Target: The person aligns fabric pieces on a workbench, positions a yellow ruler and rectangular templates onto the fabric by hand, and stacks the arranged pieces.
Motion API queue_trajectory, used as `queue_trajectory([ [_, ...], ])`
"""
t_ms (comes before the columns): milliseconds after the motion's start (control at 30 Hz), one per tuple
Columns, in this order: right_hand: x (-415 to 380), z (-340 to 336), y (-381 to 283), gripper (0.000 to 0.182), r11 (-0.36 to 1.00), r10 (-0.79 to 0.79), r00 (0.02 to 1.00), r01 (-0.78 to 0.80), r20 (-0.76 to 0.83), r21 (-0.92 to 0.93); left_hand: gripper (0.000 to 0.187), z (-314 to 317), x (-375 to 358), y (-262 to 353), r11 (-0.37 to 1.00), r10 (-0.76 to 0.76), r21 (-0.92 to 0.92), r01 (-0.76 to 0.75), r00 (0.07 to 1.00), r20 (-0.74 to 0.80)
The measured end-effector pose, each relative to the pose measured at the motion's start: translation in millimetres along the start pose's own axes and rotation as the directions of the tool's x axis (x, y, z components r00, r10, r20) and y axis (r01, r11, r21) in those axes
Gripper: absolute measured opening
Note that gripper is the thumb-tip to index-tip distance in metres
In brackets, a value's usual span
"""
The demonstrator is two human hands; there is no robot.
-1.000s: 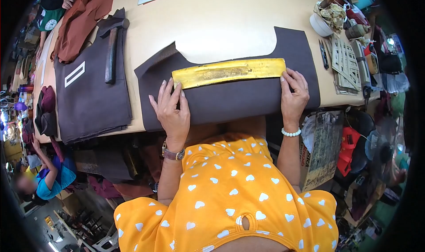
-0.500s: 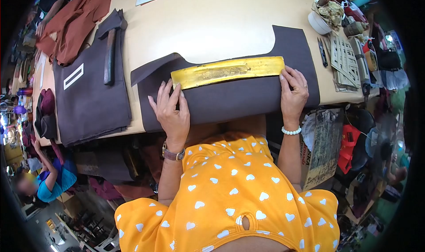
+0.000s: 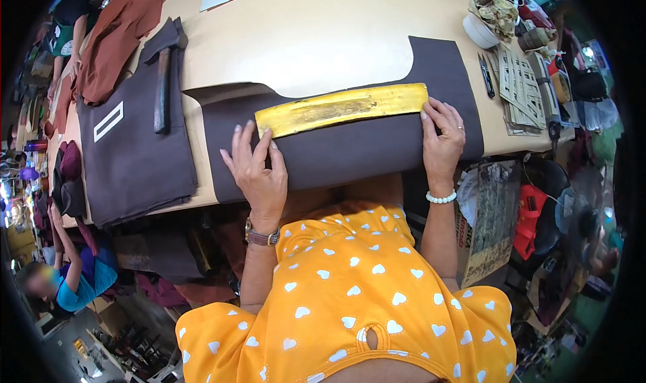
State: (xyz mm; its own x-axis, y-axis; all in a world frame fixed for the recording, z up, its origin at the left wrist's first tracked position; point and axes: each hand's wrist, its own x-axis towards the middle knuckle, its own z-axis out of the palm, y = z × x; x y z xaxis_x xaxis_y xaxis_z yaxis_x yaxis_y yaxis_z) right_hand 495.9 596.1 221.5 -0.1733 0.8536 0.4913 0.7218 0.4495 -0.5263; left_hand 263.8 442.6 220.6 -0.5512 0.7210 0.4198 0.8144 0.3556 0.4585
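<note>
A long, slightly curved yellow strip (image 3: 397, 99) with a worn brown patch along its middle lies across a dark brown sheet (image 3: 336, 151), which looks like leather or cloth. My left hand (image 3: 257, 171) grips the strip's lower left corner between thumb and fingers, its other fingers spread. At the other end, my right hand (image 3: 442, 135) pinches the right edge with thumb and fingertips. The sheet has a wide curved cutout at its far side and hangs over the table's near edge. Its upper left corner is lifted a little.
Left of the sheet, a hammer (image 3: 163, 90) and a white rectangular frame (image 3: 109, 122) rest on a dark stack (image 3: 145, 167). Cut templates (image 3: 523, 90), a pen-like tool (image 3: 486, 77) and a white bowl (image 3: 480, 31) sit at right. People work at far left.
The view has shifted slightly. The strip stays between both hands, its left end a touch lower. The sheet's left flap lies differently, and the reddish-brown material at upper left has moved.
</note>
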Motion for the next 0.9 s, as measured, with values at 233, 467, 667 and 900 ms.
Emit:
queue_trajectory([
  [233, 9, -8, -10, 0.016, 0.951, -0.162, 0.986, 0.167, 0.042, -0.262, 0.041, -14, 10, 19, 0.935, 0.144, 0.268, -0.232, 0.939, 0.313],
  [467, 61, -46, 60, 0.018, 0.976, 0.02, 0.975, -0.067, -0.222, -0.207, 0.036, -20, 17, 29, 0.881, 0.224, 0.325, -0.344, 0.908, 0.355],
  [667, 95, -86, 150, 0.025, 0.775, 0.179, 0.928, -0.337, -0.326, -0.535, 0.036, -16, 14, 29, 0.883, 0.21, 0.335, -0.329, 0.915, 0.345],
  [900, 101, -93, 151, 0.028, 0.787, 0.233, 0.954, -0.299, -0.189, -0.54, 0.038, -16, 14, 28, 0.883, 0.199, 0.339, -0.326, 0.912, 0.358],
])
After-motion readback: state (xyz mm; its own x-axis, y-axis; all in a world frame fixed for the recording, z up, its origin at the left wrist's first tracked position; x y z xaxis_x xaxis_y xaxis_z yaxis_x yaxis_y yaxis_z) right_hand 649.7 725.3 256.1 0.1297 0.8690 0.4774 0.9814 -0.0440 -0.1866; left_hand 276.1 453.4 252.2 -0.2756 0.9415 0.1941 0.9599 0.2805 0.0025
